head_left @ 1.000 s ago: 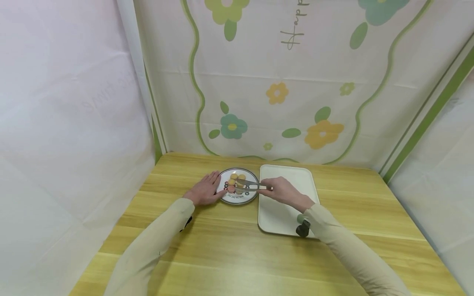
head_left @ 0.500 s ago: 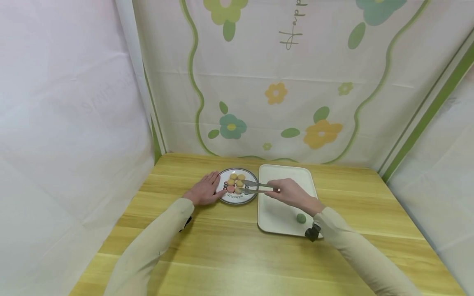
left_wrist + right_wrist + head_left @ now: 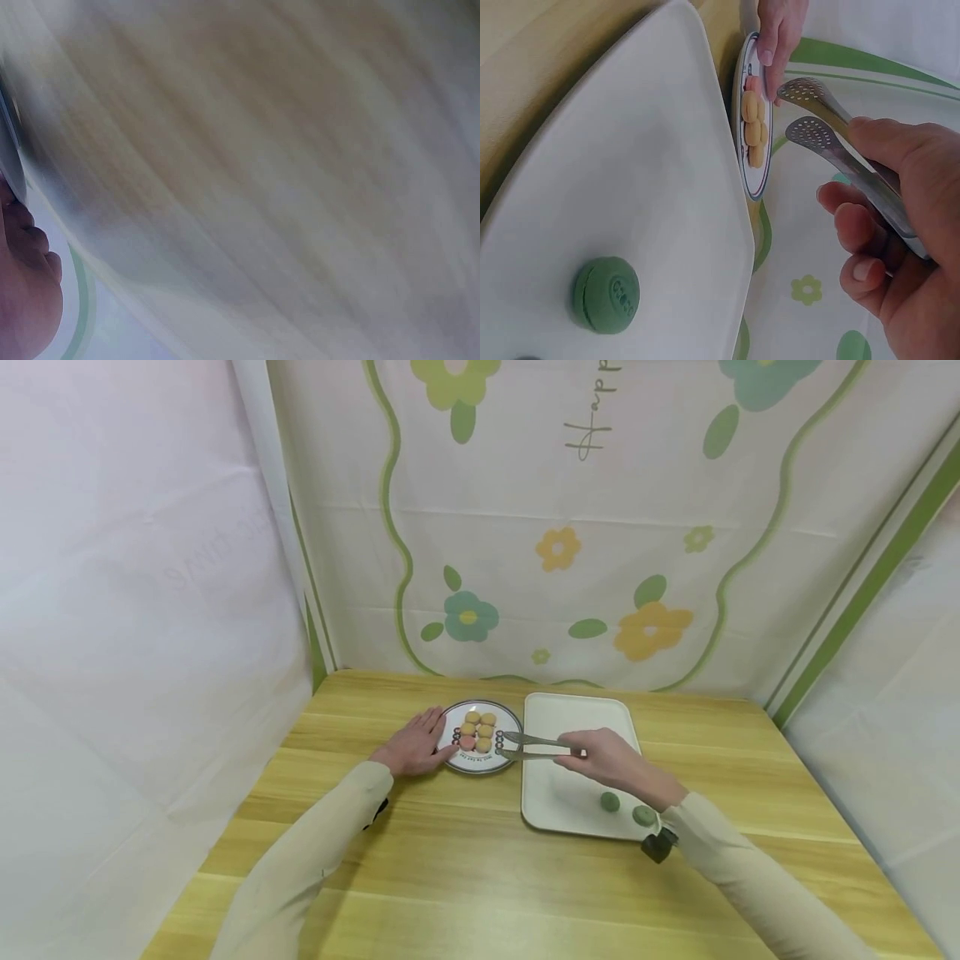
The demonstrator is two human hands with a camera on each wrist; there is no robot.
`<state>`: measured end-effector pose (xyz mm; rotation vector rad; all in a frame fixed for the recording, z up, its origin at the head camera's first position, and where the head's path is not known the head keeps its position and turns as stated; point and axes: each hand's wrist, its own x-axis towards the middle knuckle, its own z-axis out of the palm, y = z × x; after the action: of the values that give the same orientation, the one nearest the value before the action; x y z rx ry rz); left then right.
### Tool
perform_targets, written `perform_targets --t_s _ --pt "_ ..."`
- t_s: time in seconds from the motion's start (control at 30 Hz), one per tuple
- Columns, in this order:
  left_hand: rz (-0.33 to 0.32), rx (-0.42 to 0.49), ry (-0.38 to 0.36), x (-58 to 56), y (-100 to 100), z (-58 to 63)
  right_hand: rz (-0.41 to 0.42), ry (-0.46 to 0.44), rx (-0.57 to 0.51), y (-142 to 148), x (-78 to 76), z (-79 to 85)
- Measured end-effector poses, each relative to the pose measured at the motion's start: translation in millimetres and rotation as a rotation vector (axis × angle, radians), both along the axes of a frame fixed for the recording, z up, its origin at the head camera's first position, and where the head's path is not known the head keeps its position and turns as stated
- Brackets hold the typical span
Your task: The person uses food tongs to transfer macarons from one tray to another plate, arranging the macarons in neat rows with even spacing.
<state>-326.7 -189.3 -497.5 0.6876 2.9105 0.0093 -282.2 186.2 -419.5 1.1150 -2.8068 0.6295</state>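
My left hand [image 3: 412,745] rests palm-down at the left edge of a round white plate [image 3: 508,718], fingers straight, thumb over the rim. On the plate sit several yellow-tan macarons [image 3: 486,731] and a pink macaron [image 3: 467,743]. My right hand [image 3: 611,762] grips metal tongs [image 3: 534,740], whose perforated tips are spread apart with nothing between them, over the plate's right rim. A green macaron [image 3: 606,295] lies on the white tray [image 3: 652,172] below that hand; a second green macaron [image 3: 643,815] is near the right sleeve.
The plate stands close beside the tray's left side on a wooden table [image 3: 450,877]. A flower-printed cloth wall [image 3: 510,593] rises behind the table, with further white cloth at both sides. The left wrist view is mostly a blurred surface.
My right hand has drawn the tongs rightward, away from the macarons, and their tips have left the plate's middle. The second green macaron has come into view. The left hand has stayed put.
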Motion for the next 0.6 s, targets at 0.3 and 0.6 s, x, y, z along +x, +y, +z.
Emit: perform_targets --t_s 0.3,0.6 --pt "0.004 0.010 0.000 2.2 0.2 3.2 0.056 0.086 -0.046 14.6 8.5 1.0" --pt "-0.006 0.008 -0.002 0.5 -0.9 -0.1 0.000 0.027 -0.045 40.3 18.8 -3.8"
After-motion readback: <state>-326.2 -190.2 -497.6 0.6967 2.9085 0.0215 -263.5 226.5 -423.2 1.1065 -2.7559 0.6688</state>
